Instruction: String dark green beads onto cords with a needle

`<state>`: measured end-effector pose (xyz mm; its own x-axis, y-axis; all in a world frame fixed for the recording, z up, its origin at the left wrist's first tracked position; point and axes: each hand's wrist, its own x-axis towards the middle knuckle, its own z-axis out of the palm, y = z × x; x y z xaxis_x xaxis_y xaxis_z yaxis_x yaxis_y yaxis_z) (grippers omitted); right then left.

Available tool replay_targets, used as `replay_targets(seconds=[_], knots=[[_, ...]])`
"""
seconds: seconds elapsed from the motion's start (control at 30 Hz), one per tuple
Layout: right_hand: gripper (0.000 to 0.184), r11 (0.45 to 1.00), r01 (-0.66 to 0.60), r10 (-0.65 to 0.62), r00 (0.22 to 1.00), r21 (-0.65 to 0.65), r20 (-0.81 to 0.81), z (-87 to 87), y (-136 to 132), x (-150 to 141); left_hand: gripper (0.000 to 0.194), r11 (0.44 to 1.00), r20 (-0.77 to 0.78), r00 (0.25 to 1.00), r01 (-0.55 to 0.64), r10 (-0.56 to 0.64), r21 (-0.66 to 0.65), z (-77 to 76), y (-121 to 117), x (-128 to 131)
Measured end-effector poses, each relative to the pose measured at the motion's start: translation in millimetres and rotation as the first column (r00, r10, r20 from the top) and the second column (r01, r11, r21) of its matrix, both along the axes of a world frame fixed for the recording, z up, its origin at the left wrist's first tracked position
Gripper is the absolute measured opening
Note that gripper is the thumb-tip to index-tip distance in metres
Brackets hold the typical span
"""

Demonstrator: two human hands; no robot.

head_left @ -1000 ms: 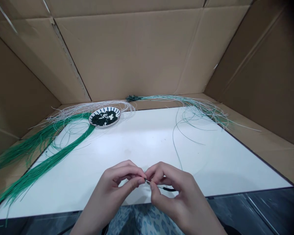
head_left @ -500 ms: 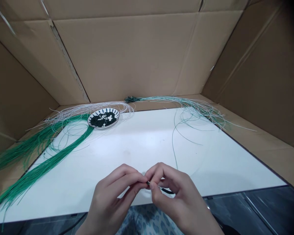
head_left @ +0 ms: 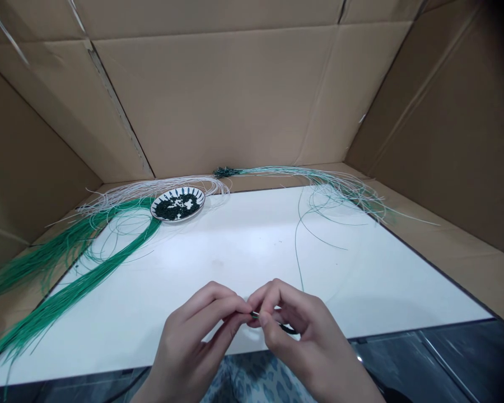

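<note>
My left hand [head_left: 197, 336] and my right hand [head_left: 308, 336] meet fingertip to fingertip above the front of the white board. Thumb and forefinger of each are pinched on a thin green and white strand [head_left: 255, 315], a short piece of which shows between them. A dark curved end [head_left: 288, 329] comes out under my right fingers; whether it belongs to the same strand I cannot tell. Most of the held piece is hidden by the fingers.
At the left, long green strands [head_left: 96, 271] lie in bundles beside white strands [head_left: 159, 184]. A patterned plate [head_left: 154, 205] holds small dark pieces. Along the back right runs a dark-tipped bundle [head_left: 277, 170]. Cardboard walls [head_left: 218, 101] surround the white board [head_left: 235, 246].
My right fingertips have shifted slightly away from the left ones, so a bit more of the strand shows between them. The view has tilted very slightly.
</note>
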<state>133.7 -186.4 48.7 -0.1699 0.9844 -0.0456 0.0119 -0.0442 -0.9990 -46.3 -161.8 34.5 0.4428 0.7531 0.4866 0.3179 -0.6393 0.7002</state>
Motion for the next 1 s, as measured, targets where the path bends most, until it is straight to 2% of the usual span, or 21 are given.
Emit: replay_targets(seconds=[0.3, 0.43, 0.6, 0.7, 0.8, 0.87, 1.0], knots=[[0.018, 1.000, -0.013, 0.013, 1.000, 0.002, 0.002, 1.8, -0.3, 0.3, 0.028, 0.998, -0.010, 1.000, 0.006, -0.006, 0.070, 1.0, 1.2, 0.4], [0.016, 1.000, 0.004, -0.005, 0.998, 0.016, 0.060, 1.8, -1.2, -1.2, 0.028, 0.996, -0.017, 1.000, -0.014, 0.015, 0.091, -2.4, -0.9, 1.7], [0.016, 0.995, -0.025, 0.012, 0.991, 0.094, 0.133, -5.1, -1.3, 2.3, 0.029, 0.991, -0.004, 1.000, -0.028, 0.029, 0.129, -6.0, -1.5, 4.1], [0.022, 0.995, -0.065, 0.055, 0.989, 0.072, 0.135, -11.3, 0.4, 6.2, 0.029, 0.993, 0.020, 1.000, -0.001, -0.001, 0.115, -5.7, 0.4, 3.4], [0.022, 1.000, -0.007, 0.006, 0.996, 0.006, 0.091, -16.1, 1.8, 7.3, 0.031, 0.999, 0.082, 0.997, -0.013, 0.010, 0.043, -6.1, 2.6, 1.2], [0.021, 0.999, 0.046, -0.045, 0.998, -0.028, 0.045, -17.7, 1.9, 6.5, 0.030, 0.996, 0.130, 0.988, -0.075, 0.082, -0.056, -7.5, 3.3, 0.3], [0.020, 0.995, 0.090, -0.090, 0.996, -0.040, 0.006, -16.9, 1.7, 4.8, 0.019, 0.944, 0.208, 0.955, -0.141, 0.209, -0.300, -9.5, 0.6, 4.2]])
